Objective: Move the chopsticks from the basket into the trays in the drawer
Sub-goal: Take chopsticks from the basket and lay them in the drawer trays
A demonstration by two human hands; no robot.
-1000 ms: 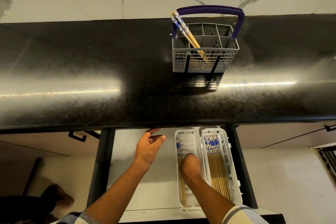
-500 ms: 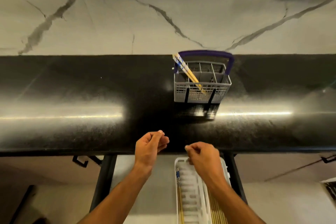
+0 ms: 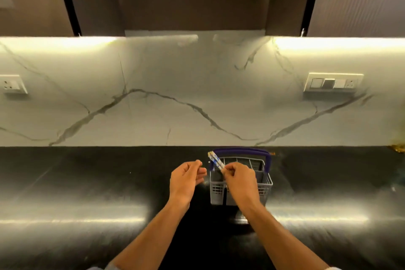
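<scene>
Forearms: two, bare, rising from the bottom edge over the counter (image 3: 87,199), which is black, glossy and streaked with light.

Left hand (image 3: 186,178): held above the counter, just left of the basket and apart from it. Fingers loosely curled, thumb and forefinger tips near each other but not meeting. Holds nothing, touches nothing.

Right hand (image 3: 240,178): over the front of the basket, covering much of its near wall. Fingers (image 3: 229,169) pinched together on the chopsticks, just below their patterned ends.

Chopsticks (image 3: 215,160): a small bundle, blue-and-white patterned tops, leaning up and to the left out of the basket's left compartment. Upper ends stick out beyond the right hand, toward the left hand; lower lengths hidden behind the right hand and the basket wall. Exact count cannot be told.

Basket (image 3: 266,184): grey plastic grid, divided into compartments, standing upright on the counter under the right hand. Purple handle (image 3: 241,151) arches over its far side, beyond both hands. Contents of the other compartments cannot be made out.

Wall (image 3: 153,85): pale marble with grey veins, beyond the basket. Socket plate (image 3: 12,83) far to the left of the hands; switch panel (image 3: 333,82) far to the right.

Cabinets (image 3: 192,6): dark, above the wall, lit strip beneath.
</scene>
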